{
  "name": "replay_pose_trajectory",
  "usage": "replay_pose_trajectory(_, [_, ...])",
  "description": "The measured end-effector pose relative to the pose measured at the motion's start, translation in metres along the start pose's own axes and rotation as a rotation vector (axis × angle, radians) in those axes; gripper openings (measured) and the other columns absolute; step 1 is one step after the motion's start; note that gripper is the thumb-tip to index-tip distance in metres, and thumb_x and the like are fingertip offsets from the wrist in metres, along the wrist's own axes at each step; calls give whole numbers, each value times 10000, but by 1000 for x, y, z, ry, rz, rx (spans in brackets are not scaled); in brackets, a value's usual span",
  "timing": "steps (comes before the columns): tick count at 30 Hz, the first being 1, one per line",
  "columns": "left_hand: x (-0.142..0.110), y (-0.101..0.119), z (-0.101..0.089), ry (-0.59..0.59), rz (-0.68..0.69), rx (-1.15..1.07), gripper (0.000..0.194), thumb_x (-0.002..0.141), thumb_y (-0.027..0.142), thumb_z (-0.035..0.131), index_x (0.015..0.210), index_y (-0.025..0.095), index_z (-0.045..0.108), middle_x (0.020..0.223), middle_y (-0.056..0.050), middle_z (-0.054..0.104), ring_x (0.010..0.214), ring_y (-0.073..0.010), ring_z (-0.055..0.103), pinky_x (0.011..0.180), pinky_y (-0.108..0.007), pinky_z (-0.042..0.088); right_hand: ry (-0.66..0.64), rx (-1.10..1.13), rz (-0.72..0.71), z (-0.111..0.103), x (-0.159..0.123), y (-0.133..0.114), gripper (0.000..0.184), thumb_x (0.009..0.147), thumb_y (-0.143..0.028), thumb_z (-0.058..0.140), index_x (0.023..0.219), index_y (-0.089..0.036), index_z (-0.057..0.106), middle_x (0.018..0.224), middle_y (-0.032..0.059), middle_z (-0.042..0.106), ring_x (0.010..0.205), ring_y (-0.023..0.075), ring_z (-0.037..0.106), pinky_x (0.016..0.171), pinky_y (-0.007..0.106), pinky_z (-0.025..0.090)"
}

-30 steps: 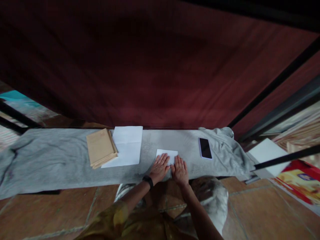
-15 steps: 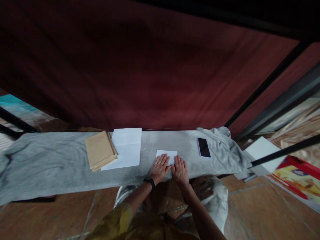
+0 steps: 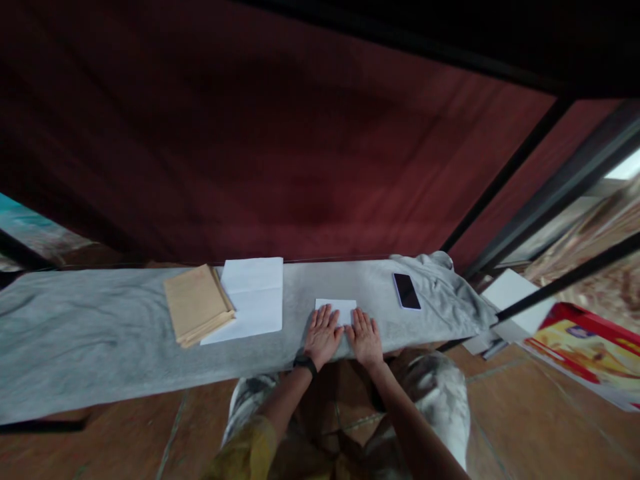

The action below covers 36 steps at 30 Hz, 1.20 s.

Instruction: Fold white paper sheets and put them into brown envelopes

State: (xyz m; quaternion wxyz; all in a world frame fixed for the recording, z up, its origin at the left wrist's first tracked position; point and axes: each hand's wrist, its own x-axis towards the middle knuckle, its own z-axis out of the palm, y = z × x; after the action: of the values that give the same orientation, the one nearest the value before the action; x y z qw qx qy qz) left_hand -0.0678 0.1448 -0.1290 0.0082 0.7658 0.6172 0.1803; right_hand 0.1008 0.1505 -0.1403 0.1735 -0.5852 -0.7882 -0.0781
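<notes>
A small white sheet of paper (image 3: 340, 306), seemingly folded, lies on the grey cloth (image 3: 305, 280) in front of me. My left hand (image 3: 323, 335), with a dark band on its wrist, rests flat on the paper's left part, fingers stretched out. On the right part lies my right hand (image 3: 365, 339), also flat with its fingers apart. Both palms cover the near edge of the paper. Neither hand grips anything.
Left of my hands, larger white sheets (image 3: 257, 307) with a crease lie partly under a stack of brown envelopes (image 3: 195, 301). A phone (image 3: 407, 291) lies to the right. Beyond the bench's right end are a white box (image 3: 513, 300) and a red-and-yellow carton (image 3: 590, 347).
My hands have moved slightly apart on the small paper, the right one shifting a little to the right. Otherwise only the camera's view has shifted.
</notes>
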Motion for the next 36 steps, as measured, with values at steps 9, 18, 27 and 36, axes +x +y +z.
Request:
replay_pose_trajectory(9, [-2, 0, 2, 25, -13, -30, 536, 973, 451, 361, 1439, 214, 479, 1544, -99, 433, 1453, -266, 342, 1199, -500, 229, -25, -56, 6, 10, 0, 5, 567, 1037, -445, 212, 1504, -184, 400, 1505, 121, 473, 1368, 272, 458, 1139, 492, 281])
replay_pose_trajectory(18, [-2, 0, 4, 3, -20, -25, 551, 967, 422, 362, 1468, 205, 441, 1565, -107, 397, 1472, -270, 302, 1215, -510, 183, 6, -38, -2, 17, -4, 9, 573, 1032, -439, 236, 1480, -142, 435, 1496, 144, 478, 1374, 295, 447, 1137, 515, 279])
replay_pose_trajectory(27, [-1, 1, 2, -80, 21, 13, 588, 960, 366, 341, 1505, 149, 372, 1581, -119, 365, 1488, -275, 265, 1219, -500, 165, -64, 144, -156, 3, 32, -21, 492, 1030, -269, 264, 1436, -101, 485, 1474, 149, 508, 1404, 226, 409, 1136, 425, 333])
replay_pose_trajectory(36, [11, -28, -11, -89, 14, -4, 558, 996, 336, 256, 1495, 119, 379, 1557, -108, 410, 1476, -214, 297, 1223, -412, 204, -87, 53, -97, 9, 37, -17, 520, 1042, -360, 280, 1488, -132, 419, 1542, 142, 412, 1419, 273, 386, 1152, 460, 271])
